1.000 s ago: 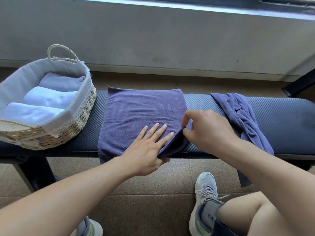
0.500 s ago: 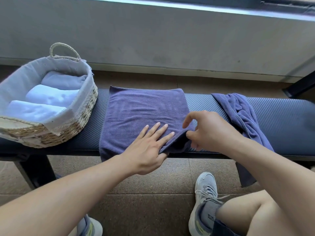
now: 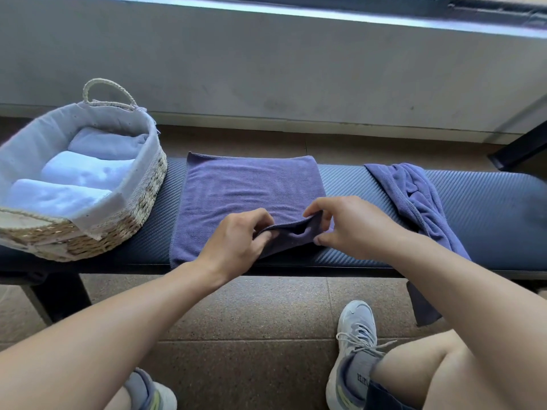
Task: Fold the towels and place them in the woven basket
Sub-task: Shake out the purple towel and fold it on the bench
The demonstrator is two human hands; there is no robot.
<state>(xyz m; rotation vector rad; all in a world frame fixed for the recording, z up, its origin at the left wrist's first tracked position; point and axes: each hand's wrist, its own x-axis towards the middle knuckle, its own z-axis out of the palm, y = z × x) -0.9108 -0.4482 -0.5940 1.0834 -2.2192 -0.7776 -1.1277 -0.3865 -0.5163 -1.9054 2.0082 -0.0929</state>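
Left hand and right hand both pinch the purple towel at its near-right corner by the tabletop's front edge; woven basket lies left.

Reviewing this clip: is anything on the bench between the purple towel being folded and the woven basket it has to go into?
Nothing visible. Both the left hand and right hand grip the near edge of the purple towel. A bare strip of bench separates it from the woven basket. The crumpled towel lies on the opposite side.
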